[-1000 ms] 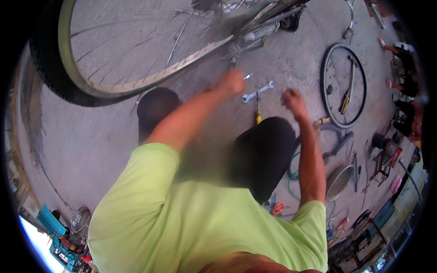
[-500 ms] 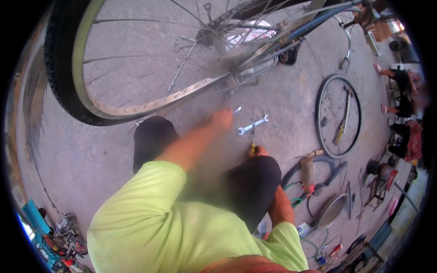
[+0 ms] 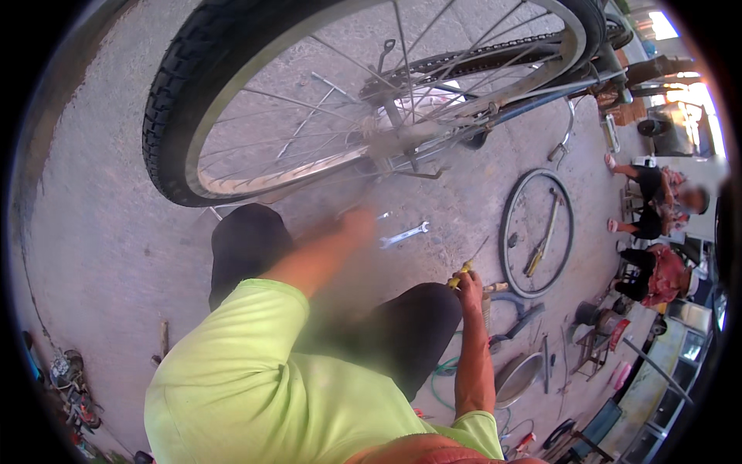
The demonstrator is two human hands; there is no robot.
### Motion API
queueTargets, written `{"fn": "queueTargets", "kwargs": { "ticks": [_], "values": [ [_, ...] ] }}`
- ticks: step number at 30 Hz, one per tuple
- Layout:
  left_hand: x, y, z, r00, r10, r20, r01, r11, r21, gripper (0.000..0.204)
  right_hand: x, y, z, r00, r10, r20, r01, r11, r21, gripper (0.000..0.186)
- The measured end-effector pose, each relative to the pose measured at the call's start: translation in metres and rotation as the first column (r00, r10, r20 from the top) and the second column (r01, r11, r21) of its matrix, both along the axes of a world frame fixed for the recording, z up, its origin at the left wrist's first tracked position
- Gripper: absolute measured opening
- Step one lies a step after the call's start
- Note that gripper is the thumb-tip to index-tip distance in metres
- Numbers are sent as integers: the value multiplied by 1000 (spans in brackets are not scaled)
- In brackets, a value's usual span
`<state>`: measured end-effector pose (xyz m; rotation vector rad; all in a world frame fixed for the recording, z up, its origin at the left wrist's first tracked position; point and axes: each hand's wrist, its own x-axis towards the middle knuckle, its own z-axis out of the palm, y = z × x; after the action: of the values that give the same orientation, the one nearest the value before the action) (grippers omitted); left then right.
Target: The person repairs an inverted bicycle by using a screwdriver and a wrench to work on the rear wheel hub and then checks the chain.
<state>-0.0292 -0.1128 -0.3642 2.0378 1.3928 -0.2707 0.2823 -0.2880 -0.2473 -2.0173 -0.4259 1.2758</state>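
Moved rightward since the earlier frame are the right hand [image 3: 468, 286] and its yellow screwdriver [image 3: 462, 272]. Across the upper left and middle spans a bicycle wheel [image 3: 174, 143]. Below its hub, the left hand [image 3: 357, 226] is blurred; whether it is spread or gripping something, I cannot tell. Mid-frame lies a wrench [image 3: 404, 235]. Right of centre, the right hand's fingers curl closed around the screwdriver's handle, beside the knee [image 3: 429, 309].

Left of the loose tyre [image 3: 505, 232] we have the screwdriver [image 3: 464, 268], then the wrench [image 3: 404, 235]; inside it, the hammer [image 3: 551, 224]; before it, the basin [image 3: 519, 380].
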Motion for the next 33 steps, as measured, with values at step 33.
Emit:
{"fn": "queueTargets", "kwargs": {
  "ticks": [33],
  "values": [
    [-28, 55, 336, 396, 192, 898, -151, 978, -143, 18, -100, 140, 75, 752, 3, -659, 350, 846, 403, 33]
  ]
}}
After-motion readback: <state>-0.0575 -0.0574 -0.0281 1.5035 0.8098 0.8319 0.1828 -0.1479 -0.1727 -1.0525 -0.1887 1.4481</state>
